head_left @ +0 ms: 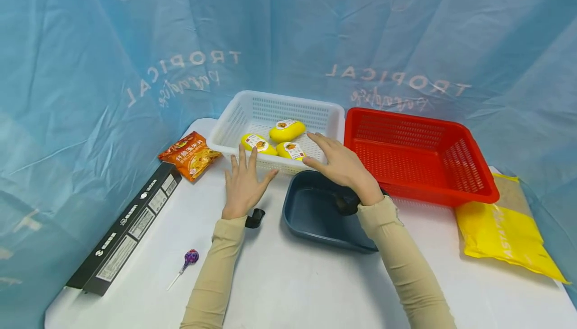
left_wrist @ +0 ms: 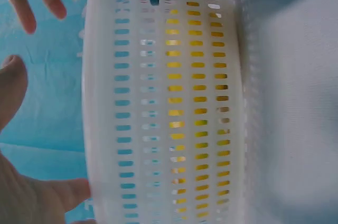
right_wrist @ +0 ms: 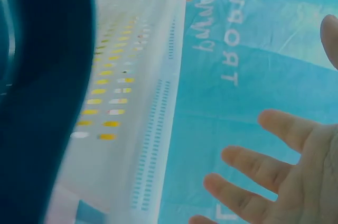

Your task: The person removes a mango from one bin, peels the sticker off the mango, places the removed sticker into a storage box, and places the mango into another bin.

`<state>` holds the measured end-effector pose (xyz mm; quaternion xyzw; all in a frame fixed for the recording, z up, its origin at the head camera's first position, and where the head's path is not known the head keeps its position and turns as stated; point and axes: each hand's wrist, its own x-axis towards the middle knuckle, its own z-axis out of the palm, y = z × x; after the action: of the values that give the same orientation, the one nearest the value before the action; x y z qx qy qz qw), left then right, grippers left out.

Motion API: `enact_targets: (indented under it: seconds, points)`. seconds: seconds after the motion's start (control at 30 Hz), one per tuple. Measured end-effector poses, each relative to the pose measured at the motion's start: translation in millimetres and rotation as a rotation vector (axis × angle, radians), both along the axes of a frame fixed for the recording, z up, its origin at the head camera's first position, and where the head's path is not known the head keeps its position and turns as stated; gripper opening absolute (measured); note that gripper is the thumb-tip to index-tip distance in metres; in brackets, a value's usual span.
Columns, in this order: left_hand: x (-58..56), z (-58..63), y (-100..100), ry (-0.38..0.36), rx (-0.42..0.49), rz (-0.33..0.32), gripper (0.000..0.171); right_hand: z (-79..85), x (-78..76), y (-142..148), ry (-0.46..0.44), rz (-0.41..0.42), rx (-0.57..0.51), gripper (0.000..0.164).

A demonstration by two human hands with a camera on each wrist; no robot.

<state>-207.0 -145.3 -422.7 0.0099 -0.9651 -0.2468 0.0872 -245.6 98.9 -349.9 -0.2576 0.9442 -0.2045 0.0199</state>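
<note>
My left hand has its fingers spread at the front rim of a white perforated basket. In the left wrist view one of its fingers meets the rim, though I cannot tell whether it presses on it. Over the basket's front right corner hovers my right hand, fingers apart and holding nothing. Inside lie three yellow oval packs with white labels: a left one, a back one and a front one. Below the right hand and forearm is a dark blue tub, partly hidden.
Right of the white basket stands a red basket, beside a yellow packet. At the left are an orange snack bag, a long black box and a purple lollipop. Blue curtain hangs behind.
</note>
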Motion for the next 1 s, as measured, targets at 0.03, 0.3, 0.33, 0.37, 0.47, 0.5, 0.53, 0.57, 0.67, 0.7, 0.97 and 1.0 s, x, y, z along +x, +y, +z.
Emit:
enact_targets:
  seconds: [0.03, 0.3, 0.33, 0.37, 0.47, 0.5, 0.53, 0.57, 0.67, 0.7, 0.97, 1.0]
  points:
    - [-1.3, -0.7, -1, 0.001, 0.023, -0.001, 0.089, 3.0, -4.4, -4, -0.01, 0.007, -0.001, 0.08]
    - [-10.8, -2.7, -9, 0.044, 0.168, 0.001, 0.085, 18.8, -41.6, -34, -0.15, 0.032, 0.012, 0.075]
    - [-11.5, -2.8, -10, 0.046, 0.176, 0.004, 0.084, 19.0, -46.2, -37, -0.175, 0.031, 0.008, 0.074]
    - [-11.9, -3.0, -11, 0.048, 0.185, 0.006, 0.084, 19.1, -50.4, -41, -0.199, 0.031, 0.002, 0.073]
    - [-13.0, -3.9, -13, 0.056, 0.206, 0.013, 0.081, 16.5, -63.5, -48, -0.266, 0.028, -0.006, 0.071]
    - [-13.2, -4.3, -14, 0.058, 0.209, 0.017, 0.08, 15.4, -67.5, -50, -0.285, 0.027, -0.006, 0.07]
    - [-13.4, -4.7, -14, 0.062, 0.212, 0.023, 0.079, 14.1, -71.2, -52, -0.3, 0.028, -0.006, 0.07]
    - [-13.5, -4.7, -14, 0.066, 0.218, 0.029, 0.079, 12.2, -75.0, -55, -0.317, 0.026, -0.011, 0.07]
    - [-14.5, -4.0, -13, 0.072, 0.223, 0.064, 0.075, 5.7, -86.8, -59, -0.376, 0.022, -0.034, 0.069]
    - [-14.8, -3.4, -11, 0.069, 0.226, 0.079, 0.073, 3.4, -90.8, -61, -0.392, 0.018, -0.038, 0.069]
    - [-16.6, -2.4, -1, 0.081, 0.215, 0.174, 0.072, -21.7, -118.4, -65, -0.581, 0.002, -0.069, 0.064]
    - [-16.7, -2.7, -1, 0.089, 0.206, 0.18, 0.072, -24.1, -120.4, -65, -0.617, -0.012, -0.089, 0.064]
